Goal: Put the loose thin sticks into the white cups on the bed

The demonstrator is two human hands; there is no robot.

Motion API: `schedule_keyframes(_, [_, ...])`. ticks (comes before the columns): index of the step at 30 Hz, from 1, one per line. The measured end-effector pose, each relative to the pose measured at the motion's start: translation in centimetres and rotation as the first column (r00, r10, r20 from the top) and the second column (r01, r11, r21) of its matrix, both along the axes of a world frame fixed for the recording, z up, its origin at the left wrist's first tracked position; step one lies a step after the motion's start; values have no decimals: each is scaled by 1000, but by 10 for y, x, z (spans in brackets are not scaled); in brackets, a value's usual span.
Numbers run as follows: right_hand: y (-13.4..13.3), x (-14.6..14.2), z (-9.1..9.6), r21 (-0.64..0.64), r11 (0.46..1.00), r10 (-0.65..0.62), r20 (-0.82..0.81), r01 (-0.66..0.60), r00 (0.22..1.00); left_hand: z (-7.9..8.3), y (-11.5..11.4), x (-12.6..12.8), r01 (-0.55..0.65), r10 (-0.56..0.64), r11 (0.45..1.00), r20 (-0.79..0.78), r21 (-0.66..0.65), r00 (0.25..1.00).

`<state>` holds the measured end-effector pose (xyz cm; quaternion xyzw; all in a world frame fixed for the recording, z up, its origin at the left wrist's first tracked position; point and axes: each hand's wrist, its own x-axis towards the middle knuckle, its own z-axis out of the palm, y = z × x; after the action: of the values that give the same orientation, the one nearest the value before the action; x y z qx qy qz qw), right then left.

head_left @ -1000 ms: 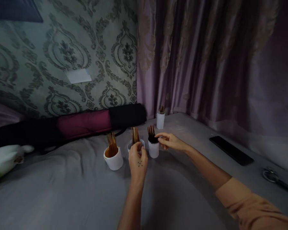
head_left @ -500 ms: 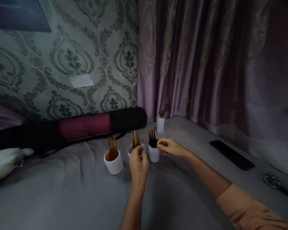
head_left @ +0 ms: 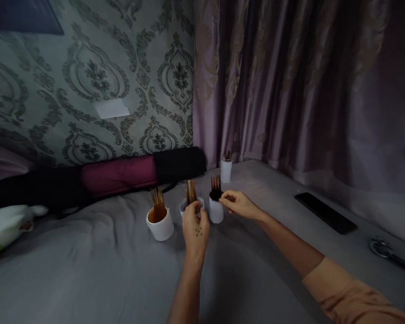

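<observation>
Fingers curled over the near rim of a clear cup, my left hand covers most of its front. Several thin brown sticks stand up in that cup. My right hand is closed in a pinch, fingertips at the right rim of a white cup with a dark inside; whatever they pinch is too small or hidden. More brown sticks rise from this cup. To the left, a wider white cup with a yellowish inside bears a bundle of sticks.
Farther back, another white cup holds sticks near the curtain. A black and maroon long bag lies along the wall. On the right are a black phone and a dark-handled metal item. A white plush toy lies left.
The view has tipped slightly, so things sit a little higher. Sticks in the dark-inside cup stand more upright. My right fingertips have come closer over its rim; my left hand stays at the clear cup.
</observation>
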<state>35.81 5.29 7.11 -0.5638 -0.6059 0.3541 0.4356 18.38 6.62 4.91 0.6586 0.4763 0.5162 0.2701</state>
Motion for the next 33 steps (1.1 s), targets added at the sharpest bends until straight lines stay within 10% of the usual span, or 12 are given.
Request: schedule_keyframes(33, [65, 79, -20, 156, 799, -599, 115, 581, 792, -2, 1, -1, 2, -2, 1000, -20, 11, 1000])
